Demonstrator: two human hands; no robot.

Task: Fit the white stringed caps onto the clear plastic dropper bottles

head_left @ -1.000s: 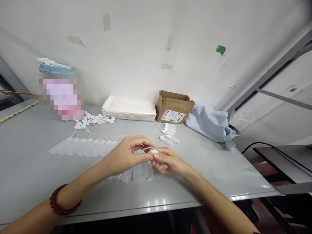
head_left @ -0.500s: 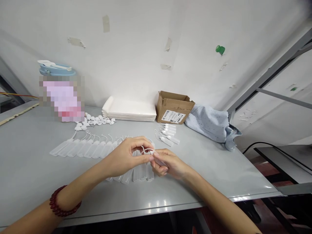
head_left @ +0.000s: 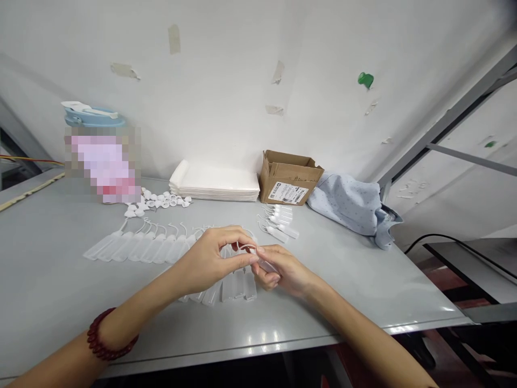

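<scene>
Over the middle of the table my hands meet at a small translucent plastic tube [head_left: 266, 264] with a thin white strap [head_left: 247, 246]. My right hand [head_left: 285, 269] is closed round the tube's body, its thumb on top near the neck. My left hand [head_left: 220, 256] pinches at the strap end, thumb and fingertips beside my right thumb; the exact grip is partly hidden. Behind and beneath the hands lie more translucent tubes [head_left: 238, 285]. A neat row of strapped tubes [head_left: 137, 245] stretches to the left.
White caps [head_left: 165, 199] sit in a cluster at the back left. A stack of white sheets [head_left: 218, 183] and an open cardboard box [head_left: 288, 178] stand by the wall. Several tubes [head_left: 278, 221] lie before the box, and a pale blue cloth [head_left: 345, 205] is to its right.
The strap between my hands has shifted: two crossing strands showed before, and one low arc shows now. Both hands stay almost in place.
</scene>
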